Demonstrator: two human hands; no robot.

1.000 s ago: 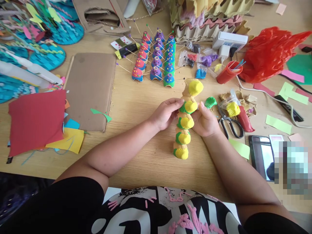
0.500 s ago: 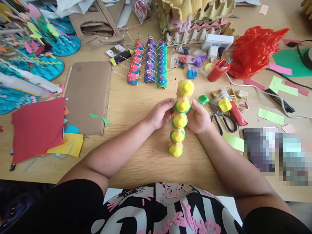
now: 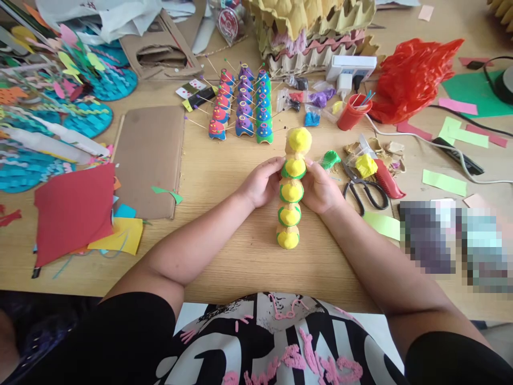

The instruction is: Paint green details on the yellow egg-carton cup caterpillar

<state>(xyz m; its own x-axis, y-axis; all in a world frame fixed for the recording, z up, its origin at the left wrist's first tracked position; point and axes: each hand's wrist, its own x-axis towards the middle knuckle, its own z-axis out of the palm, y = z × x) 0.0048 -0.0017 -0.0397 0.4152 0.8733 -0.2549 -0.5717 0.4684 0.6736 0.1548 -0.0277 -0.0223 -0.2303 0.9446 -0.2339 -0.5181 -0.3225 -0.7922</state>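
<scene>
A strip of egg-carton cups (image 3: 292, 191) stands out from the table in front of me, its bumps covered in yellow clay with green edging on most of them. The far bump shows yellow without a clear green edge. My left hand (image 3: 262, 183) grips the strip's left side near the second bump from the far end. On the opposite side my right hand (image 3: 323, 187) pinches it with the thumb at the edge. Fingertips of both hands are partly hidden by the strip. Just right of my right hand lies a lump of green clay (image 3: 331, 159).
Three finished egg-carton caterpillars with stick feelers, including a purple one (image 3: 244, 101), stand beyond the strip. Scissors (image 3: 364, 193), yellow clay (image 3: 366, 166) and a red cup (image 3: 355, 112) are at right. Cardboard (image 3: 150, 160) and red paper (image 3: 76, 214) lie left; egg trays (image 3: 312, 32) are stacked behind.
The view has shifted slightly, so the table items appear a little displaced. Both hands keep their hold on the strip, which looks slightly more upright in the picture.
</scene>
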